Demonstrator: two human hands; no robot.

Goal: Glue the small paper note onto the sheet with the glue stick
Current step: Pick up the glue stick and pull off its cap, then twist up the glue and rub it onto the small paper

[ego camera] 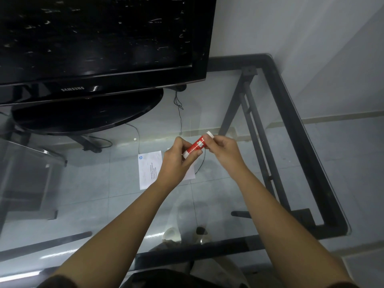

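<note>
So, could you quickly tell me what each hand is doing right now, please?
Left hand: closed on the lower end of the glue stick.
Right hand: closed on its upper, capped end.

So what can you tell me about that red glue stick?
The glue stick is a small tube with a red label, white lettering and a white part at each end. It looks like plastic. It is held tilted in the air above the glass table, its upper end pointing up and to the right. The left hand grips its lower end and the right hand pinches its upper end. Whether the cap is loosened cannot be told. A white sheet lies below.
</note>
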